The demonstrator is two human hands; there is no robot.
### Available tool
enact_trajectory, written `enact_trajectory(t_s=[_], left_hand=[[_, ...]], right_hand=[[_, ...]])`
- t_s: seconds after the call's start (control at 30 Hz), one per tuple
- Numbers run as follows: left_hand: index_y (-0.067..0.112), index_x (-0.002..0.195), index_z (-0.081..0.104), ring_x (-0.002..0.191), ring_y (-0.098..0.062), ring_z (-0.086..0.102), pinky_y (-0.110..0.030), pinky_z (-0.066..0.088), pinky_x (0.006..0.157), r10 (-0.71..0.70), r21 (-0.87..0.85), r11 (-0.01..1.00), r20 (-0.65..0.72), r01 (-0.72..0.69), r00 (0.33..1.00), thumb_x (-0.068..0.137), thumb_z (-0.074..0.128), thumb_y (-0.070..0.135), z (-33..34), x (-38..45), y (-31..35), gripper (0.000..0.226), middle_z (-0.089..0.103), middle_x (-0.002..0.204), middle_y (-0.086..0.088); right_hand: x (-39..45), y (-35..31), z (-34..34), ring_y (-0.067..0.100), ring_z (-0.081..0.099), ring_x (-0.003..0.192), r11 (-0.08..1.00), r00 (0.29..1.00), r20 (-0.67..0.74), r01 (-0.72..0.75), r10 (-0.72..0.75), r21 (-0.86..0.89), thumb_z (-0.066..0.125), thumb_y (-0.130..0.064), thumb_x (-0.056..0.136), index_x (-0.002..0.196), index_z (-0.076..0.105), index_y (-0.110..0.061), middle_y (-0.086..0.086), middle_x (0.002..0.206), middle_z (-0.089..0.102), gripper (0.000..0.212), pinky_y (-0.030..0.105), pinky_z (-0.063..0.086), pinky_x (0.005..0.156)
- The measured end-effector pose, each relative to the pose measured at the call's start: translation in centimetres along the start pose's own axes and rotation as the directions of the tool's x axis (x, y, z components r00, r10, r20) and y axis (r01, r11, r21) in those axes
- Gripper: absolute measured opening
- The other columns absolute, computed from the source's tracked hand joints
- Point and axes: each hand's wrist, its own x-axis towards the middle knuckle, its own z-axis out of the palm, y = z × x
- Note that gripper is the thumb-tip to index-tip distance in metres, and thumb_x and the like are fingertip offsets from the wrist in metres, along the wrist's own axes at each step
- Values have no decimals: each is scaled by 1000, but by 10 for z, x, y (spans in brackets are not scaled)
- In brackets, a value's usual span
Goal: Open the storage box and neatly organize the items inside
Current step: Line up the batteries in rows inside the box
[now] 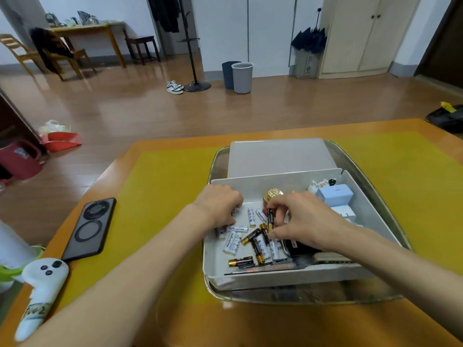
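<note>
One black-and-gold cylindrical battery [269,219] pinched upright in right hand [304,221] grip; left hand [220,205] curled over white cylindrical batteries [234,240], grip unclear. Both inside open grey plastic storage box [283,276] on yellow-topped desk [162,196].

Soft, even indoor light fills the room I look into, fairly bright, with no hard shadows. The wooden floor [225,106] carries pale glossy reflections. My forearms throw only faint shade on the desk [162,186]. The wide lens bends the desk's edges and the far walls outward. Near the lower corners my arms look stretched and slightly smeared.
</note>
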Motion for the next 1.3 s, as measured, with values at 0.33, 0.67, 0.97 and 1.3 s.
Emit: enact_trajectory(t_s=[0.33, 0.67, 0.97, 1.3], left_hand=[[18, 99, 64, 98, -25, 59, -33, 42, 67, 29, 45, 999, -60, -27, 998, 80, 75, 32, -11, -14, -6, 26, 64, 102, 0], [23, 97, 68, 105, -22, 61, -33, 36, 95, -11, 187, 982, -4, 12, 1000, 87, 65, 29, -9, -14, 0, 12, 69, 105, 1], [18, 104, 66, 106, -25, 53, -36, 41, 73, 20, -9, 1000, -110, -21, 994, 90, 59, 25, -32, -42, -27, 17, 60, 111, -2], [29, 115, 65, 110, -17, 52, -38, 51, 77, -81, -162, 986, -220, 45, 972, 96, 52, 39, -29, -82, -41, 25, 61, 113, 9]], right_hand=[[23, -20, 8, 17, 65, 88, 999, 998, 45, -42, 43, -32, 78, -29, 76, 112, 67, -24, -7, 80, 71, 39, 36, 54, 80], [59, -36, 36, 28, 67, 95, 997, 998, 48, -47, 51, -66, 79, -28, 74, 116, 67, -25, 4, 93, 73, 44, 37, 55, 79], [81, -38, 57, 26, 67, 97, 990, 999, 29, -33, 37, -140, 83, -36, 76, 127, 64, -30, 3, 101, 73, 55, 32, 51, 76], [85, -46, 58, 30, 66, 98, 971, 998, 69, 10, 7, -239, 81, -36, 78, 124, 64, -22, 6, 106, 71, 51, 38, 54, 80]])
